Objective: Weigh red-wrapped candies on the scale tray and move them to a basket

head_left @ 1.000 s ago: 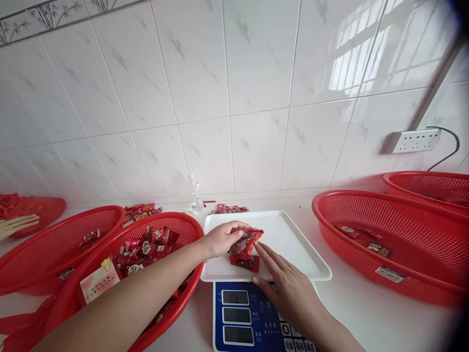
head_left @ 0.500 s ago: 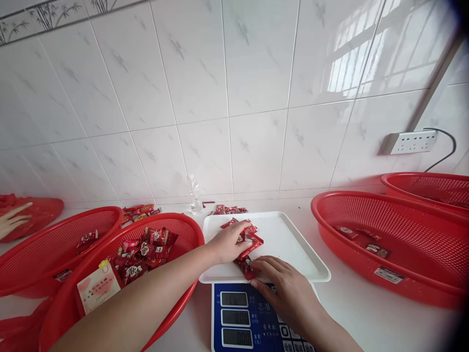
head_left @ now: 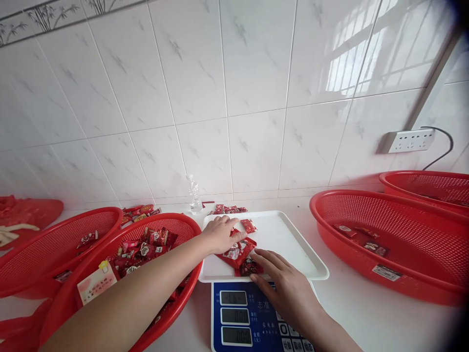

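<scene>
On the white tray [head_left: 293, 239] of a blue scale [head_left: 264, 325] lie several red candy packets [head_left: 234, 253]. My left hand [head_left: 222, 233] is curled over the left side of this pile, with its thumb against the packets. From the right, my right hand [head_left: 280, 278] touches the dark red packet [head_left: 249, 266] near the tray's front edge, its fingers bent and thumb below. A small red packet [head_left: 249, 225] lies apart behind the pile. Left of the scale, a red basket [head_left: 190, 227] holds many wrapped candies [head_left: 146, 247] and a pink card [head_left: 97, 283].
Another red basket [head_left: 110, 212] stands at the left, beside another person's hand [head_left: 14, 232] and a red bag [head_left: 29, 212]. At the right are two more red baskets [head_left: 366, 203]. A clear bottle [head_left: 194, 195] and loose packets [head_left: 229, 209] lie near the wall.
My left hand has shifted left and slightly back, leaving the small packet behind the pile uncovered. Packets under it have moved left. The other person's hand at the far left has lowered.
</scene>
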Demonstrator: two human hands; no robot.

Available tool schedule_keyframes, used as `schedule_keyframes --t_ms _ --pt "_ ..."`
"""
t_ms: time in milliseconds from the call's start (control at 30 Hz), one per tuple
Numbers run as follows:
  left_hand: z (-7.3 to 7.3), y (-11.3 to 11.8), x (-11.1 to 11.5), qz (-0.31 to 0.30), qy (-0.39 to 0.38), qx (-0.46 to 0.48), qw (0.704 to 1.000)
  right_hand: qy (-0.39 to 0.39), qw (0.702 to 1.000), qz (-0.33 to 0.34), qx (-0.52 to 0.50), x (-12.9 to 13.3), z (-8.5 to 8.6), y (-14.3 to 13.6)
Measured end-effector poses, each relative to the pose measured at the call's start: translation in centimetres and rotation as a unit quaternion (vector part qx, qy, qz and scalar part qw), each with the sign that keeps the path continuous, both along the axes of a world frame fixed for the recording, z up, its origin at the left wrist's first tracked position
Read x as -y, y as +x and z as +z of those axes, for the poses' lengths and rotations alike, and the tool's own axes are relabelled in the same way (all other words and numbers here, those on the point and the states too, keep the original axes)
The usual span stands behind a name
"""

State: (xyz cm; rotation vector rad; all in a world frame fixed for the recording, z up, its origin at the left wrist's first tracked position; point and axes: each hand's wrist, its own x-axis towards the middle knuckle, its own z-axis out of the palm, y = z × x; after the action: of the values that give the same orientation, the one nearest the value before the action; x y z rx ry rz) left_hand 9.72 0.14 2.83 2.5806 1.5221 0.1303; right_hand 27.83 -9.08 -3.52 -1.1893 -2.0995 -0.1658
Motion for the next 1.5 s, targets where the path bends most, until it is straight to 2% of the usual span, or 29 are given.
schedule_keyframes --t_ms 100,200,367,467,567,667,767,833,933,1100,1233,1500 --pt "0.0 0.4 -0.7 -0.007 0.003 0.028 1.0 -0.001 1.0 0.001 -0.006 0.1 0.0 0.0" --pt "-0.7 1.3 -1.5 -0.032 -0.032 0.021 0.999 -0.004 1.0 0.001 -0.013 0.1 0.0 -0.1" --pt "-1.0 2.6 -2.6 -0.092 -0.052 0.028 0.994 -0.02 1.0 0.007 -0.018 0.1 0.0 -0.1" --pt "-0.2 1.7 -3.0 -0.103 -0.088 0.063 0.989 -0.051 0.997 0.009 -0.05 0.3 0.4 0.0" --pt "0.7 -0.2 -3.0 -0.096 -0.116 0.089 0.984 -0.088 0.992 0.02 -0.087 0.7 1.0 0.1" --pt "1.1 -2.1 -2.4 -0.069 -0.087 0.103 0.989 -0.099 0.991 0.05 -0.079 0.9 1.3 0.0" --pt "0.9 -3.1 -1.2 -0.073 -0.084 0.083 0.99 -0.079 0.994 0.051 -0.049 0.8 1.3 -0.1" --pt "0.6 -3.5 -0.2 -0.073 -0.09 0.088 0.989 -0.055 0.997 0.04 -0.033 0.6 1.1 -0.2" --pt "0.5 -3.8 1.2 -0.04 -0.095 0.118 0.988 -0.034 0.999 0.028 -0.014 0.3 0.7 -0.1" --pt "1.0 -4.2 2.1 -0.023 -0.106 0.136 0.985 -0.026 0.999 0.018 -0.037 0.1 0.4 0.0" --pt "0.9 -3.5 1.9 -0.052 -0.117 0.106 0.986 -0.029 0.998 0.022 -0.056 0.0 0.4 0.0" --pt "0.1 0.0 0.5 -0.104 -0.159 -0.013 0.982 -0.009 0.999 0.016 -0.05 -0.1 0.1 0.1"
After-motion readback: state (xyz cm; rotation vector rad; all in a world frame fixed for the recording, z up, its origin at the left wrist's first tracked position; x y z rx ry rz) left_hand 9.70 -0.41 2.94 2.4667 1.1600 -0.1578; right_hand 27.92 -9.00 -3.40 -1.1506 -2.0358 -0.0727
